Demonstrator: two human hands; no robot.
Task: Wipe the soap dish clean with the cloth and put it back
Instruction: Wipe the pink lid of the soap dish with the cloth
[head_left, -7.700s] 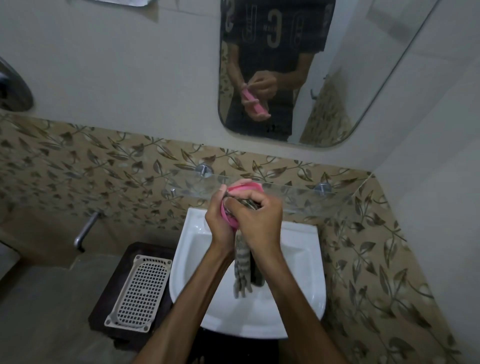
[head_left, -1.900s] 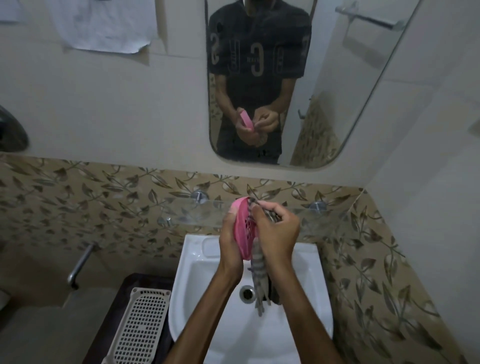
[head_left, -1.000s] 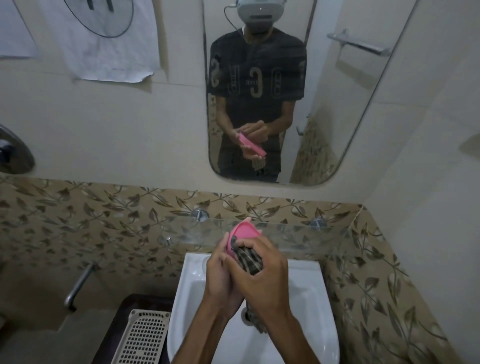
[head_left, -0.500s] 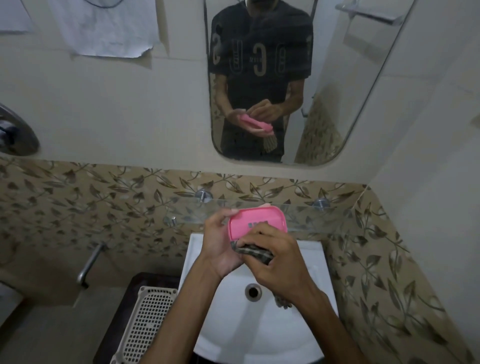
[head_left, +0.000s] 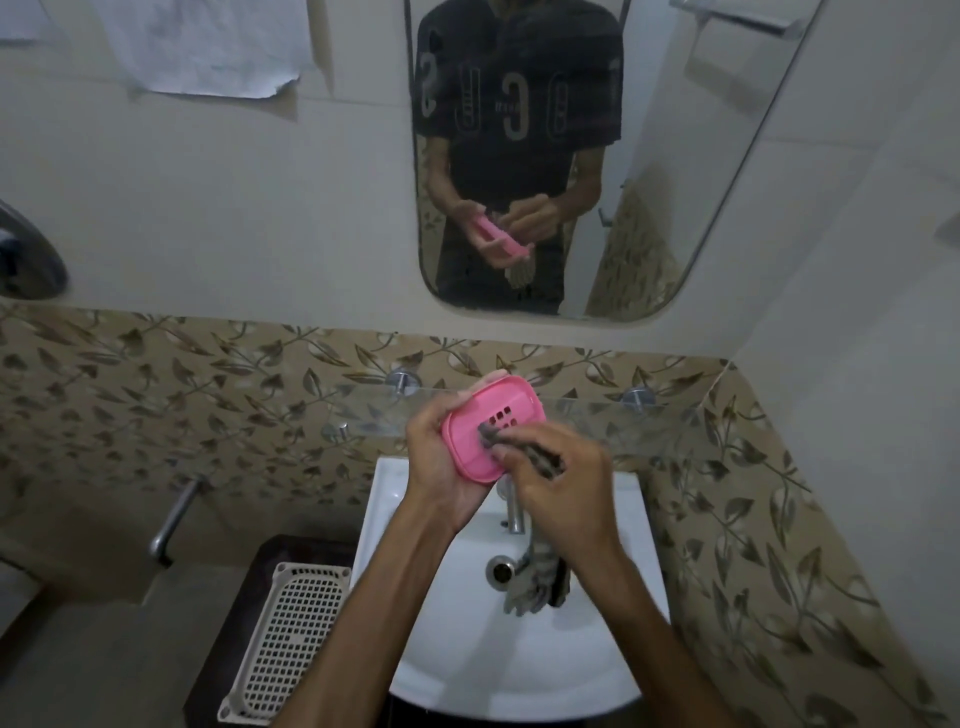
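A white washbasin (head_left: 519, 670) hangs under a glass shelf (head_left: 597, 415), with a leaf-patterned tile band (head_left: 208, 410) behind it. Above the washbasin, a mirror (head_left: 675, 156) hangs on the pale wall (head_left: 260, 208); left of it lies a perforated white tray (head_left: 291, 634). The light is dim.

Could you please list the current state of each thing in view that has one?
Soap dish: held tilted above the basin, holes facing the camera.
Cloth: pressed on the dish, tail hanging.
Left hand: gripping the dish.
Right hand: gripping the cloth.
Basin: drain open.
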